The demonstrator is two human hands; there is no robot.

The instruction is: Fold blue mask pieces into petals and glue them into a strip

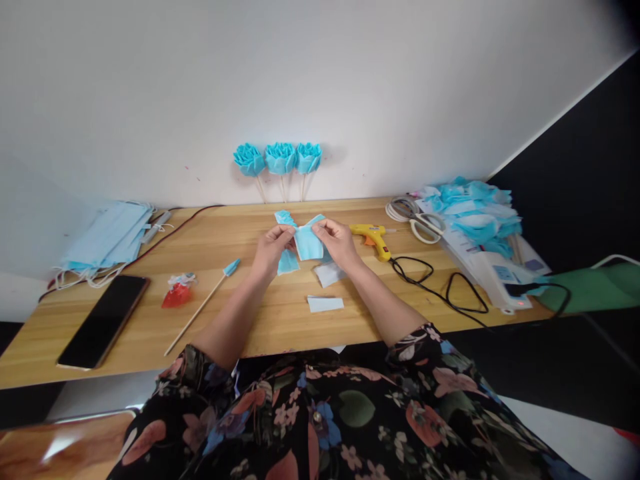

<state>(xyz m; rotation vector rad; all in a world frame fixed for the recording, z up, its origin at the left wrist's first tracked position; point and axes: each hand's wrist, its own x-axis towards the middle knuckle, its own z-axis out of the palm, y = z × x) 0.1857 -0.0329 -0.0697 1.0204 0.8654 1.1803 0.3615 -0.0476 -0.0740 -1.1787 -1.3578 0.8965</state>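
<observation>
Between both hands is a light blue piece of mask fabric [309, 243], held up above the wooden table. My left hand [274, 250] pinches its left upper edge, and my right hand [338, 245] pinches the right upper edge. Other blue fabric pieces [287, 263] lie on the table beneath and behind the hands. Near my right wrist is a whitish piece [328, 274], with a pale strip [325, 304] closer to the table's front edge. A wooden stick with a blue wrapped tip [231, 267] rests left of my left forearm.
Three blue fabric flowers [281, 159] on sticks lean against the wall. A yellow glue gun [373, 240] with a black cord, scissors [427, 228] and a fabric pile [475, 207] are on the right. Face masks [107, 237], a phone [105, 321] and a red packet [177, 293] lie left.
</observation>
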